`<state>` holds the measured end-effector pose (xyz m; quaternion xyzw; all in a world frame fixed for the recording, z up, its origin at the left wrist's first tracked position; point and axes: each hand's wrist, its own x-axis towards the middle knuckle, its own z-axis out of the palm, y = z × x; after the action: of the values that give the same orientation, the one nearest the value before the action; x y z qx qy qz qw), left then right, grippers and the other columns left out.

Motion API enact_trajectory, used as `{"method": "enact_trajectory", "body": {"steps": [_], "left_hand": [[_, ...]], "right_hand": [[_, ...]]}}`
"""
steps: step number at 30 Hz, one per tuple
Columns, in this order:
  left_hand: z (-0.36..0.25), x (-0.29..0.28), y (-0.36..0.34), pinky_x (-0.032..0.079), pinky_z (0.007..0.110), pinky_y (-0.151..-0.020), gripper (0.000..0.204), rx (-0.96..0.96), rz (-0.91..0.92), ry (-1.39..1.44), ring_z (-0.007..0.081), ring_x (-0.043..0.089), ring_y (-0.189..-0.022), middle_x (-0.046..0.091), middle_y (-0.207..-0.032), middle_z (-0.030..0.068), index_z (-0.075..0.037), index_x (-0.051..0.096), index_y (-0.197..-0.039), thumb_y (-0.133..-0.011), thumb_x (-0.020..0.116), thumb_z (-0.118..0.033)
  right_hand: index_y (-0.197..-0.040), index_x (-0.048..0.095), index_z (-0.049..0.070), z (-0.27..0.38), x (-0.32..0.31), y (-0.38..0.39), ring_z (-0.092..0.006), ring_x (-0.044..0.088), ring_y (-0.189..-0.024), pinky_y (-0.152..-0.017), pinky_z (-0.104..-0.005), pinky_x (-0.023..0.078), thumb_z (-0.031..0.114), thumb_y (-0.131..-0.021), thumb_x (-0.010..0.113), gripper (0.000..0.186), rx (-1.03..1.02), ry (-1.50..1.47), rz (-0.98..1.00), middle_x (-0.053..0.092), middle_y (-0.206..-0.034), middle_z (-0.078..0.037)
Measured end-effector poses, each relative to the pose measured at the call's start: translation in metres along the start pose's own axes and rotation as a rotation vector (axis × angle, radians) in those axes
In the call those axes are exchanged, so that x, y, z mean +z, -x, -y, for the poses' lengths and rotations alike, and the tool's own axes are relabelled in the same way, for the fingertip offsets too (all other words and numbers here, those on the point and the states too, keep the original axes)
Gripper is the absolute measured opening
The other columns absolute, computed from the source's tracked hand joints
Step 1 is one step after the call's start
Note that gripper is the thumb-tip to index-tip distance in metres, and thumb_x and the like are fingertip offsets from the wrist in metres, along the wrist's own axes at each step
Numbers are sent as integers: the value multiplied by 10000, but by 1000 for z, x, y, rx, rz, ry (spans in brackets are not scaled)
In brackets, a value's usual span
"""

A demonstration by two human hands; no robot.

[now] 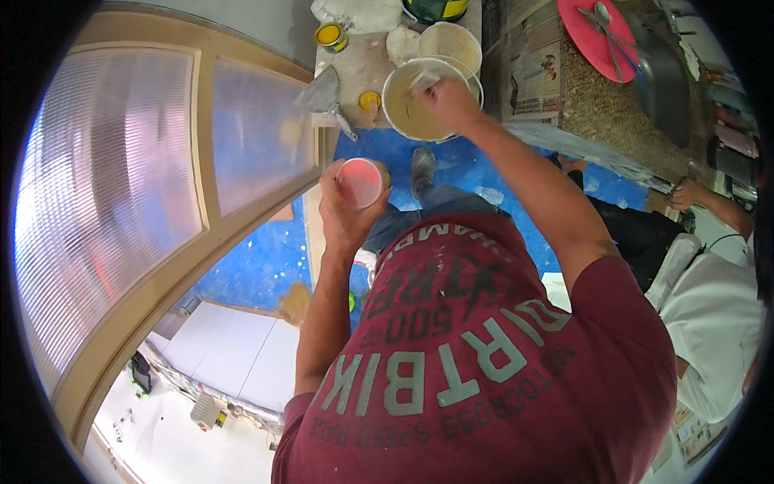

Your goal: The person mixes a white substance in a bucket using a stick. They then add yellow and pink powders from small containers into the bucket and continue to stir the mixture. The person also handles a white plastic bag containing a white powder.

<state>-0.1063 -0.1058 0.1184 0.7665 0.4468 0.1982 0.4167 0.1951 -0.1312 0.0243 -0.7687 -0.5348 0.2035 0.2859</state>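
My left hand (pixel 347 222) is wrapped around a small round tub (pixel 359 182), pinkish and translucent at its top, held low in front of my shirt. What is inside cannot be made out. Over a white bucket (pixel 390 103) of beige, paste-like material, my right hand (pixel 447 102) reaches in from the right, fingers closed on a pale flat piece (pixel 425 80). Its kind is unclear. Left of the bucket, a wide scraper (pixel 324 90) lies at the board's edge, its handle sticking out. Between them sits a small yellow-orange lid or pot (pixel 369 101).
Behind stand another pale bucket (pixel 461 42), a dark green tub (pixel 436 8), a yellow tin (pixel 330 36) and a white bag (pixel 355 14). A ribbed-glass frame (pixel 205 137) rises left. Right, a worktop holds a red plate (pixel 587 32) with cutlery; a person in white (pixel 717 310) is close by.
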Motion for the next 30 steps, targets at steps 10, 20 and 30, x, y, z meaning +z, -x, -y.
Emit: {"method": "enact_trajectory", "body": {"steps": [10,20,30], "left_hand": [[0,0,2,540,452,-989,858,-25,34,-37,369,665,-1164,655,-1243,220,-32,476,-1380,-696,956,-229],[0,2,-5,549,469,-954,844,0,21,-14,399,674,-1127,667,-1205,224,-39,475,-1372,-706,951,-241],[-1,1,-8,556,457,-944,846,-16,-7,7,386,685,-1117,673,-1198,217,-49,480,-1369,-695,959,-231]], "right_hand": [[-937,726,-14,-10,1,6,-451,694,-796,-719,-520,559,371,-956,670,389,1,76,-17,696,-822,-270],[-985,712,-21,2,-13,13,-466,691,-856,-797,-563,536,347,-969,607,383,-48,-30,124,707,-877,-274],[-1032,712,-67,-7,-32,14,-478,686,-823,-774,-532,558,412,-954,666,487,20,49,193,688,-845,-293]]}}
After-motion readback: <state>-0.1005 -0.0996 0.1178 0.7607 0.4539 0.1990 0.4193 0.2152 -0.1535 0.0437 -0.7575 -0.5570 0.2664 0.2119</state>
